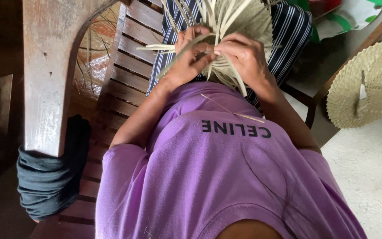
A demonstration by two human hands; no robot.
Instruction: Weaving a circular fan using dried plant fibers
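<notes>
the fingers [198, 49] of the left hand [190, 53] are curled and pressed together around a bundle of pale straw strips [221, 26], pinching one flat strip that runs out toward the left of the frame. the fingers of the right hand [243, 55] are bent inward too, their tips pinching strips at the same spot, so that the two hands meet and touch just above the centre of the frame. the loose strips fan up and out from between the hands toward the top edge, and a few hang down below the right hand.

the strips belong to a half-woven straw piece [248, 20] that lies on the person's lap at the top middle of the frame, over navy trousers with thin white stripes [290, 33]. both bare forearms run down from the hands to a purple t-shirt [213, 177] with dark lettering, which fills the lower middle of the frame. one thin stray strip [233, 110] lies across the chest of the shirt.

the person sits on a slatted wooden bench [124, 84], whose slats show left of the arms. a broad worn wooden armrest [51, 71] stands in the upper left, with a dark cloth [49, 181] bunched under its lower end. at the right edge a finished round woven straw fan [368, 84] lies near a pale concrete floor [368, 172].
</notes>
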